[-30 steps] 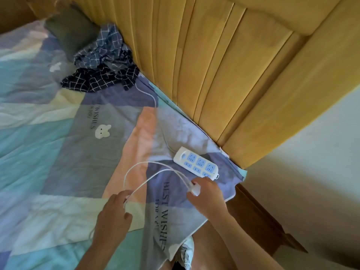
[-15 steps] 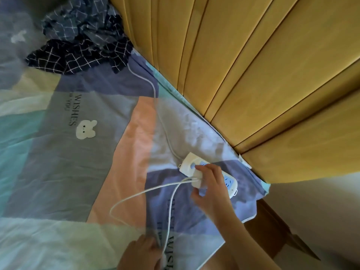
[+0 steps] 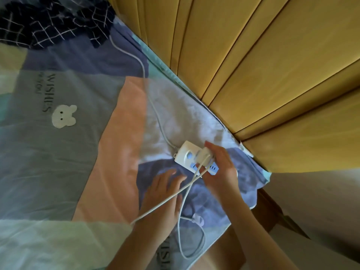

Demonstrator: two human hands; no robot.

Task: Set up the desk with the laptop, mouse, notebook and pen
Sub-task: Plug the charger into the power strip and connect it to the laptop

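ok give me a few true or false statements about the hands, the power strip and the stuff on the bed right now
1. The right hand holds a white plug at the power strip. True.
2. The power strip lies on the wooden headboard. False: it lies on the bedsheet, beside the headboard.
3. The left hand rests flat on the sheet, holding nothing. True.
4. A laptop sits on the bed. False: none is in view.
5. The checked cloth lies next to the right hand. False: it is far off, at the top left.
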